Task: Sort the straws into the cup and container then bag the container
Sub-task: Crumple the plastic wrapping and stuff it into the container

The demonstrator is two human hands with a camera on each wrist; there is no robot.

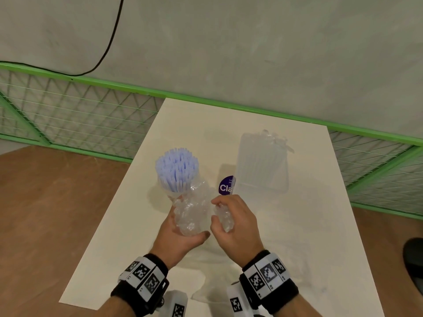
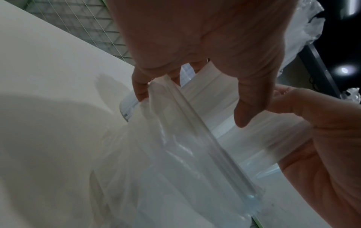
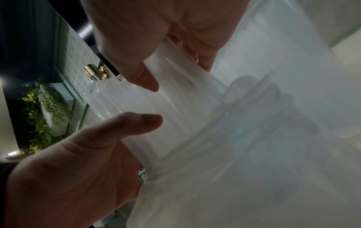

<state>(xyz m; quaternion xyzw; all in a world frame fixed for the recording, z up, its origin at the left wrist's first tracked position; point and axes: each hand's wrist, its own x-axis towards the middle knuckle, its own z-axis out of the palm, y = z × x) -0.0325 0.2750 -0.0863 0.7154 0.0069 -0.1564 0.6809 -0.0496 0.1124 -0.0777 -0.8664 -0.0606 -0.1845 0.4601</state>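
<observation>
From the head view, both hands meet over the near middle of the white surface (image 1: 119, 236), holding a clear crumpled bag (image 1: 192, 211) between them. The left hand (image 1: 180, 234) cups the bag from below with its fingers curled round the bulk of it, and the right hand (image 1: 235, 225) pinches a smaller bunched part of the same plastic just to the right. Just behind the bag and to its left stands the cup (image 1: 174, 191), packed with upright pale blue straws (image 1: 176, 167). Behind the bag and to its right lies the clear container (image 1: 262, 161), with a round purple label (image 1: 225, 186) showing at its near left corner. In the left wrist view, the left hand's fingers (image 2: 248, 98) and thumb clamp a folded edge of the bag (image 2: 175, 154), which hangs down toward the surface (image 2: 48, 92). In the right wrist view, the right hand's fingers (image 3: 144, 75) and thumb are curled round a bunched, translucent fold of the bag (image 3: 195, 108); the rest of the plastic blurs the scene beyond it.
</observation>
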